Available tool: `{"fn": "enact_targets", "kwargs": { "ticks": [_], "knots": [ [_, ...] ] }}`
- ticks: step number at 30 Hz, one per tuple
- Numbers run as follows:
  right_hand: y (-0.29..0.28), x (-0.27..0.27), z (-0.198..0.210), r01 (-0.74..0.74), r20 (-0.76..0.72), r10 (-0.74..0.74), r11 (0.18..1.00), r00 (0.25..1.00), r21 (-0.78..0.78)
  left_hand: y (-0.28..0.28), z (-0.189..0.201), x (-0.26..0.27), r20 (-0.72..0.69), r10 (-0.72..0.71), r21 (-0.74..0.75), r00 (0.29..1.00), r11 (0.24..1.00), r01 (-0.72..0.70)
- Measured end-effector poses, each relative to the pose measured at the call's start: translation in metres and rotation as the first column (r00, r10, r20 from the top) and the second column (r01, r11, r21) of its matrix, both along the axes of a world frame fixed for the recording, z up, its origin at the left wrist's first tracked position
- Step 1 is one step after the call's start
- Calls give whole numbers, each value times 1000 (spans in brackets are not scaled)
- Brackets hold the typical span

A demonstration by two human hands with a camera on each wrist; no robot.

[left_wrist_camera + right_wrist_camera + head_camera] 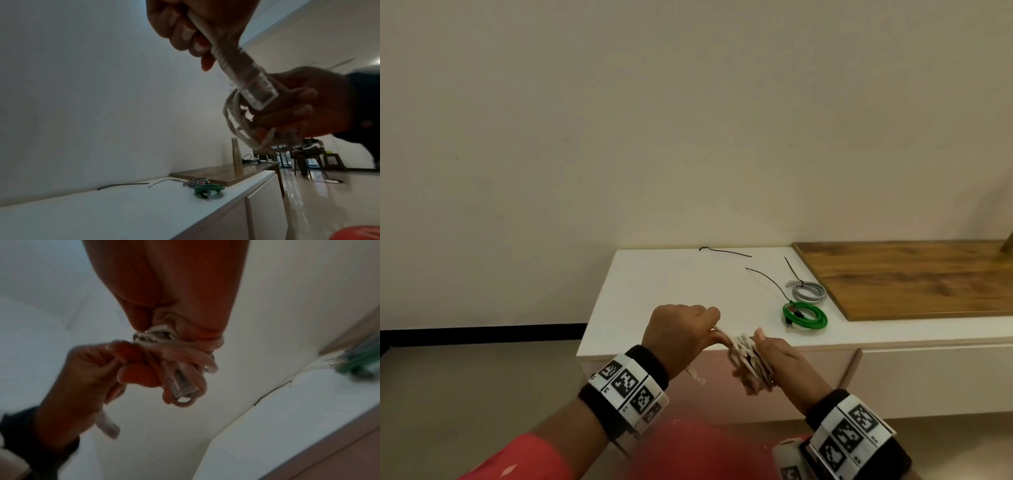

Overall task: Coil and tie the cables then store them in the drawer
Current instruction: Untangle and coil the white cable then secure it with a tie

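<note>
The white cabinet [654, 291] is sitting against the wall, its smooth top carrying a wood-grain board [911, 277] at the far right. Near that board, a green cable [805, 316] and a grey cable [809, 292] are lying already coiled into small rings, each apparently cinched with a black tie. Two loose black zip ties [726, 252] are lying thin and straight farther back.

In front of the cabinet's near edge, the right hand [774, 363] is acting as a spool, its fingers curling round the white cable [746, 356] wound in crisscrossing loops. The left hand [681, 337] is pinching the free end, whose clear plastic plug [257, 91] is dangling below the fist.

To finish this coil well, I would judge the left hand should be keeping light tension, laying each turn beside the last, and tucking the stiff plug flat, so the rubbery loops are not springing open before a tie goes round.
</note>
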State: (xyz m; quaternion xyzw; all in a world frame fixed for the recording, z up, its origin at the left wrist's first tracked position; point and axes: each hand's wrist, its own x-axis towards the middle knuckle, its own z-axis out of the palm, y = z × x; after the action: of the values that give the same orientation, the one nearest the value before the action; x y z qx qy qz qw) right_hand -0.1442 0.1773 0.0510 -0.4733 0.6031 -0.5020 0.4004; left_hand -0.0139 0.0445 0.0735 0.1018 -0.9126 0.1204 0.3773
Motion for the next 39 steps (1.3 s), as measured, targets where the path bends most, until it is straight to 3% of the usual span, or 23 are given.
{"fn": "enact_targets", "kwargs": {
  "ticks": [4, 6, 8, 10, 12, 14, 15, 19, 21, 24, 26, 29, 33, 37, 39],
  "knots": [
    [1, 1, 2, -155, 136, 156, 988, 978, -14, -2, -3, -1, 15, -42, 220, 999, 975, 38],
    [3, 2, 6, -184, 231, 186, 982, 955, -30, -4, -6, -1, -37, -120, 387, 992, 914, 125],
    [4, 4, 9, -179, 386, 199, 980, 901, -88, -4, -9, -3, -136, -226, 660, 965, 706, 258],
    [3, 5, 10, -170, 549, 219, 976, 806, -139, -1, -10, -4, -256, -273, 785, 927, 502, 364],
    [0, 4, 6, -221, 725, 299, 953, 620, -204, 3, -12, -5, -340, -275, 798, 900, 422, 430],
    [-3, 8, 7, -290, 796, 440, 894, 416, -343, 11, -18, -7, -388, -256, 791, 885, 401, 462],
    [-4, 12, 10, -274, 801, 479, 875, 359, -399, 16, -24, -8, -388, -231, 788, 892, 419, 451],
    [-10, 25, 16, -181, 797, 545, 839, 260, -514, 41, -43, -7, -390, -166, 726, 906, 550, 414],
    [-12, 28, 15, -122, 828, 512, 859, 228, -497, 46, -44, -6, -404, -148, 696, 903, 590, 409],
    [-14, 28, 13, -20, 878, 418, 905, 233, -425, 44, -39, -6, -414, -138, 748, 900, 512, 423],
    [-16, 22, 9, 52, 904, 347, 928, 249, -370, 45, -39, -10, -417, -165, 814, 894, 371, 448],
    [-17, 12, 4, 79, 902, 380, 912, 206, -403, 52, -34, -15, -439, -176, 888, 881, 65, 455],
    [-14, 8, 5, 115, 902, 376, 907, 213, -405, 55, -29, -18, -428, -148, 904, 892, -56, 424],
    [-9, 10, 18, 318, 950, 109, 926, 294, -204, 59, -22, -18, -466, -74, 855, 882, -296, 427],
    [-8, 11, 21, 357, 948, 33, 922, 315, -151, 61, -21, -18, -460, -45, 843, 887, -336, 420]
  ]
}}
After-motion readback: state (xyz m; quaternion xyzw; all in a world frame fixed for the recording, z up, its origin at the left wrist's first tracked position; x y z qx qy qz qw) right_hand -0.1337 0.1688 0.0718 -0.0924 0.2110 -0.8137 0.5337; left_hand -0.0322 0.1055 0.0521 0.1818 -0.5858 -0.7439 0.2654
